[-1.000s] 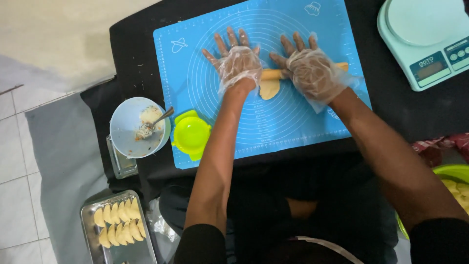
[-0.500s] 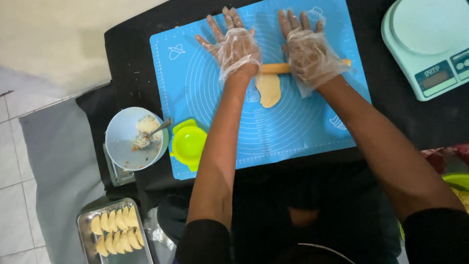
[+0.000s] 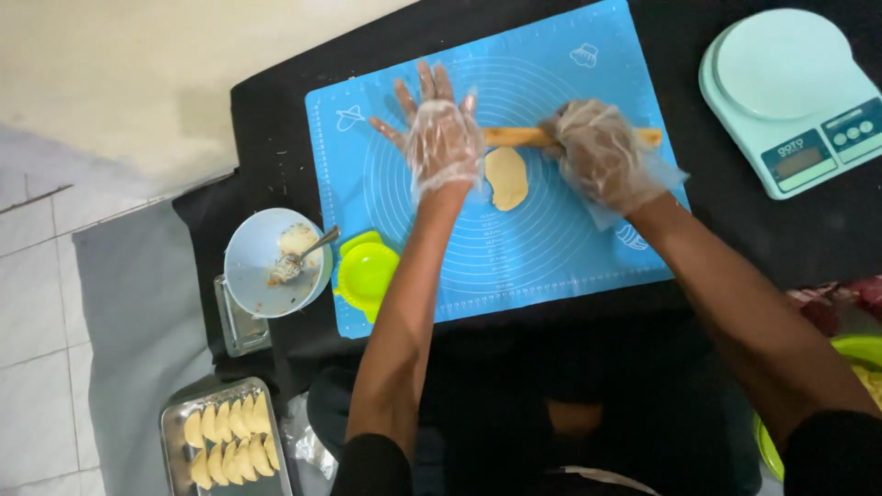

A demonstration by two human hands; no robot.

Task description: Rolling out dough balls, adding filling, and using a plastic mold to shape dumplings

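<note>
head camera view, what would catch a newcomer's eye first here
The bright blue mat on the black table stands out first, with the left hand and right hand, both in clear plastic gloves, on a wooden rolling pin over a pale oval of dough. At upper right sits a mint kitchen scale; at lower left a metal tray holds rows of folded dumplings.

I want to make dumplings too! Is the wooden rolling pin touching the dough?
Touching. The head view shows the rolling pin lying across the top edge of the flat dough, with no blue mat between them.
</note>
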